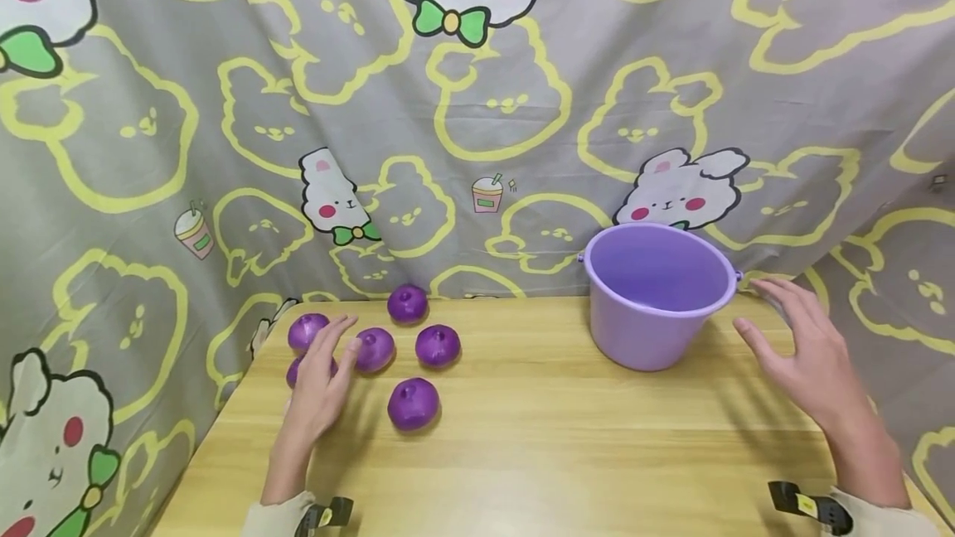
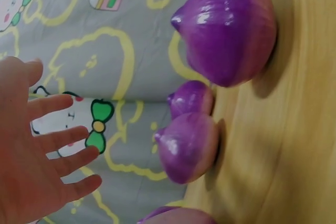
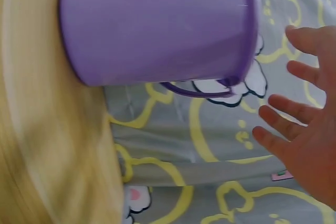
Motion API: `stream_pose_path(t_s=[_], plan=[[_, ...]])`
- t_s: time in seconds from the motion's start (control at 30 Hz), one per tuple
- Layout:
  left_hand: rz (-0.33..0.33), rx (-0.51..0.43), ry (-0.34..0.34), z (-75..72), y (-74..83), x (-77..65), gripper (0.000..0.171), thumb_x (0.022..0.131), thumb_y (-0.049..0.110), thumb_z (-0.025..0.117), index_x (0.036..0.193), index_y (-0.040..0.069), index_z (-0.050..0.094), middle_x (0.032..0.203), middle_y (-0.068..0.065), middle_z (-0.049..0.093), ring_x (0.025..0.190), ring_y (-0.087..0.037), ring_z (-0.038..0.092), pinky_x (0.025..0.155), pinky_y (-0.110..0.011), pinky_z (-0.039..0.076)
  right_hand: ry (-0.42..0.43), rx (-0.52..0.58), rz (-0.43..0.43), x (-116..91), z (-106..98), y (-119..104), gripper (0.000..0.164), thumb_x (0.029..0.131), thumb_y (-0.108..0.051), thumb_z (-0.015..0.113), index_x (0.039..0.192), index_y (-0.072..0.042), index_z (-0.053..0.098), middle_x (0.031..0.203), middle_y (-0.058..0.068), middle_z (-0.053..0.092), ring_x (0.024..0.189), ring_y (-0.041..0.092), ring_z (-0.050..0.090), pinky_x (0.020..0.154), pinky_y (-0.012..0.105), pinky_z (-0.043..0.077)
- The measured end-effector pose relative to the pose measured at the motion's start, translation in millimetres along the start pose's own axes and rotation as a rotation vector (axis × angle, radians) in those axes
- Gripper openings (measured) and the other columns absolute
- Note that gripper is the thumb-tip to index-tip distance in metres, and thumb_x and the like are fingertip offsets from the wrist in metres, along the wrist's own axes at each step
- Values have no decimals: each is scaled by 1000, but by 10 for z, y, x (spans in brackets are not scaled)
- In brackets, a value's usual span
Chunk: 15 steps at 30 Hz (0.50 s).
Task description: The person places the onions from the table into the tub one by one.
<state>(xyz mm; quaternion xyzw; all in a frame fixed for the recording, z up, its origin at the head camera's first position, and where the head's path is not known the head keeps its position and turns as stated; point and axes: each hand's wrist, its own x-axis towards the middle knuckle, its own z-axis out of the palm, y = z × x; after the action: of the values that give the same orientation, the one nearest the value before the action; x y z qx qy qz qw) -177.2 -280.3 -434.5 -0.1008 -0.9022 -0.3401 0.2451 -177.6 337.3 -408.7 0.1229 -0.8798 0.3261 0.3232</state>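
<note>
Several shiny purple onions lie at the left of the wooden table; the nearest onion (image 1: 414,404) is in front, another onion (image 1: 407,304) is at the back edge. My left hand (image 1: 321,384) hovers over the leftmost onions with fingers spread, partly hiding one of them. In the left wrist view an onion (image 2: 228,30) looms large, apart from the fingers. A light purple bucket (image 1: 649,338) stands upright at the back right. Beside its right rim is my right hand (image 1: 809,359), fingers extended and holding nothing. The bucket's handle (image 3: 197,93) hangs down behind it in the right wrist view.
Behind the wooden table (image 1: 522,437) hangs a grey curtain (image 1: 515,131) with cartoon animals and yellow outlines. It also runs along the left and right sides. Dark straps (image 1: 809,506) circle both wrists.
</note>
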Motion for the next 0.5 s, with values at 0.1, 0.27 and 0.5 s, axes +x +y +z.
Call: stream_pose_path(t_s=[0.1,0.27,0.5], plan=[[0,-35,-10,60,13,-37,40,109,26,50,143,6,56,150,-21,49,137,-45,45,108,-68,36,58,9,-21,-13,61,6,57,92,-9,75,146,-13,57,150,14,50,139,-2,35,117,30,23],[-9,-78,-32,168,35,-74,35,108,26,54,136,8,64,147,-18,52,135,-43,48,108,-69,36,116,50,-38,-13,163,-5,53,90,-5,76,141,-10,62,144,17,53,132,-7,40,106,8,28],[-17,-99,-75,275,77,-59,34,105,28,61,132,9,67,144,-17,56,134,-38,51,110,-63,38,207,164,-57,3,349,38,47,87,3,76,133,-2,65,140,21,56,134,8,47,106,12,39]])
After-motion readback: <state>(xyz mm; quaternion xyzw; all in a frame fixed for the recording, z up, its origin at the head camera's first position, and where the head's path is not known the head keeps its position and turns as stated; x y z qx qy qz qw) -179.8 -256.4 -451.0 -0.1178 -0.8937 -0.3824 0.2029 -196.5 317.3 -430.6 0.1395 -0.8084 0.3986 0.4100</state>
